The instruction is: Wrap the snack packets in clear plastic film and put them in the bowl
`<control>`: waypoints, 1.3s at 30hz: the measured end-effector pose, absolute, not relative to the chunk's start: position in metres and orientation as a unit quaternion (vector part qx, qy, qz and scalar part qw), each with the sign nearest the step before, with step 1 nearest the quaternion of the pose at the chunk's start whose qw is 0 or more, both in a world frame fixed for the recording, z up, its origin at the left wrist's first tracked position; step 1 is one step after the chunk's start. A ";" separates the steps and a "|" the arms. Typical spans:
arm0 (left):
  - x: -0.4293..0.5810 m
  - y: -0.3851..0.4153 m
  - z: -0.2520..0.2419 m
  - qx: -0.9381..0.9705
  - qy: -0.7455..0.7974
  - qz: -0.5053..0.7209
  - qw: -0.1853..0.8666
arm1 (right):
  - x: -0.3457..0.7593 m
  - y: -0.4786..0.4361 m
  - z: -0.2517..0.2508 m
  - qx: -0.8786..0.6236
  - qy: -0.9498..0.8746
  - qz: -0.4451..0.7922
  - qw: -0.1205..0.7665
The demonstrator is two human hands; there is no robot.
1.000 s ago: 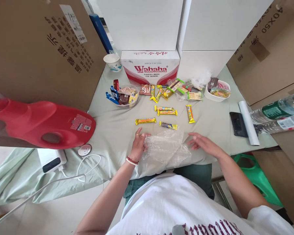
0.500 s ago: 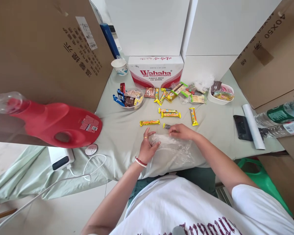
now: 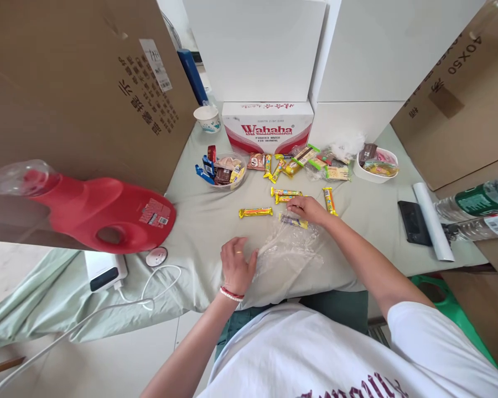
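My left hand (image 3: 236,266) is closed on the near left edge of a crumpled clear plastic bag (image 3: 292,251) lying on the pale green cloth. My right hand (image 3: 311,209) reaches over the bag, its fingertips pressed together on the lower of two yellow candy bars (image 3: 285,194). Another yellow and blue candy bar (image 3: 294,221) lies at the bag's far edge, just under my right wrist. Single bars lie to the left (image 3: 255,211) and to the right (image 3: 329,200).
A clear bowl of snacks (image 3: 225,171), loose wrappers (image 3: 311,157) and a white bowl (image 3: 375,166) stand before a Wahaha box (image 3: 268,127). A red jug (image 3: 95,213), charger (image 3: 104,271), phone (image 3: 414,221), paper roll (image 3: 434,221), bottles (image 3: 477,213) and cardboard boxes surround the table.
My right hand moved from the bag's right side to the blue and yellow bar, then farther to the pair of bars. That bar shifted toward the bag. My left hand drew back along the bag's edge.
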State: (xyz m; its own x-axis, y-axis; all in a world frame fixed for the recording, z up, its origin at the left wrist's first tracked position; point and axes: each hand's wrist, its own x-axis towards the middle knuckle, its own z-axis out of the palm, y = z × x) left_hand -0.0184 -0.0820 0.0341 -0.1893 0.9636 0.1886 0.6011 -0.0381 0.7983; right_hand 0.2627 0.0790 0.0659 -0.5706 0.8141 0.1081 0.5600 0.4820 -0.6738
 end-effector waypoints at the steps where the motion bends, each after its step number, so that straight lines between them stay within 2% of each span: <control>1: -0.016 -0.081 0.033 0.626 0.641 0.397 0.199 | 0.259 0.081 0.067 -0.399 -0.837 0.303 0.218; 3: -0.011 -0.073 0.033 0.641 0.622 0.398 0.209 | 0.253 0.080 0.073 -0.385 -0.829 0.327 0.239; 6: -0.003 -0.051 0.037 0.620 0.603 0.404 0.299 | 0.247 0.068 0.088 -0.366 -0.792 0.417 0.254; 11: 0.011 -0.013 0.057 0.644 0.448 0.340 0.518 | 0.242 0.048 0.112 -0.287 -0.718 0.611 0.168; 13: 0.016 -0.009 0.062 0.624 0.387 0.315 0.602 | 0.244 0.049 0.117 -0.271 -0.703 0.642 0.143; 15: 0.019 -0.012 0.061 0.596 0.364 0.309 0.646 | 0.251 0.055 0.119 -0.293 -0.713 0.621 0.143; 18: 0.022 -0.023 0.053 0.526 0.407 0.368 0.650 | 0.275 0.060 0.118 -0.427 -0.726 0.483 0.239; 21: 0.025 -0.034 0.042 0.437 0.464 0.431 0.639 | 0.304 0.050 0.107 -0.575 -0.647 0.374 0.334; 24: 0.029 -0.040 0.034 0.426 0.507 0.451 0.598 | 0.315 0.029 0.085 -0.635 -0.584 0.407 0.299; 28: 0.032 -0.044 0.030 0.469 0.523 0.455 0.547 | 0.297 0.007 0.053 -0.661 -0.598 0.403 0.209; 30: 0.026 -0.045 0.032 0.466 0.525 0.457 0.546 | 0.288 0.003 0.044 -0.657 -0.597 0.419 0.193; 36: -0.012 -0.044 0.040 0.396 0.581 0.450 0.551 | 0.298 -0.010 0.050 -0.583 -0.551 0.492 0.339; 39: -0.032 -0.058 0.039 0.416 0.656 0.402 0.485 | 0.303 -0.014 0.051 -0.564 -0.499 0.572 0.324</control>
State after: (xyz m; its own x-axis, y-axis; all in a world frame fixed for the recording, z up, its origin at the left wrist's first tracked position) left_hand -0.0319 -0.0582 0.0393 -0.1835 0.9355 -0.3018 0.1545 0.3307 0.9310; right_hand 0.3027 -0.0138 0.0512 -0.1532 0.9340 -0.3226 0.1933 -0.2919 -0.9367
